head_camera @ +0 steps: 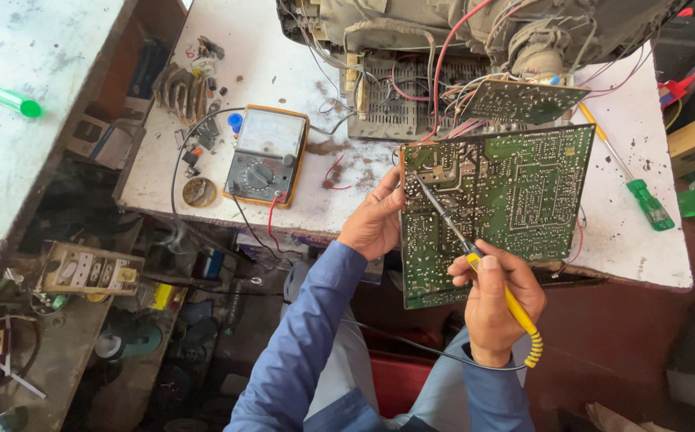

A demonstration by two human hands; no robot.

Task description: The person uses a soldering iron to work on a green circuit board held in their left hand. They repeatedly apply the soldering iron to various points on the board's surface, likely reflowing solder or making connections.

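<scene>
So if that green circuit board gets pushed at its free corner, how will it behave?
The green circuit board looks thin and stiff, so it should pivot rather than flop. Only the left hand holds its edge. Wires tether it to the chassis, likely resisting movement. Solder side probably scratches easily.

Both arms, in blue sleeves, rise from the bottom of the view with elbows bent and forearms angled upward. The left hand [374, 220] is raised higher, wrist straight, its thumb and fingers clamped over the edge of what it holds, the back of the hand turned to the camera. The right hand [495, 302] sits lower and to the right, curled into a loose fist, thumb pressed along the top in a pen-like grip, knuckles facing up. The two hands are near each other without touching.
</scene>
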